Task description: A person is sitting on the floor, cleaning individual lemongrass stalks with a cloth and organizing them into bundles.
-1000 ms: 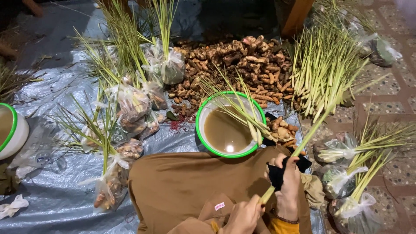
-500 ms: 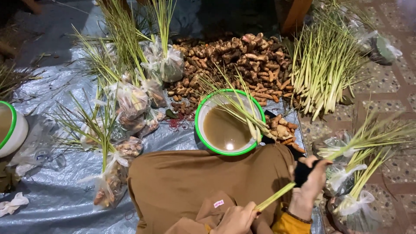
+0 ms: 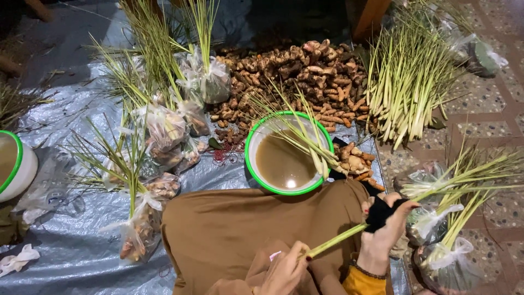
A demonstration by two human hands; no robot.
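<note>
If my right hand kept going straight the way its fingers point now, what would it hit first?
Probably the bagged lemongrass bundles just beyond the right hand, which points up and right holding a dark cloth. Depth is uncertain.

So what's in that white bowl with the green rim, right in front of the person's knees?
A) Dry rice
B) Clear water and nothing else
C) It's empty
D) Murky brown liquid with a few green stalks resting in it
D: the green-rimmed bowl holds cloudy brown liquid, and several lemongrass stalks lie across it with their ends dipping in.
</note>
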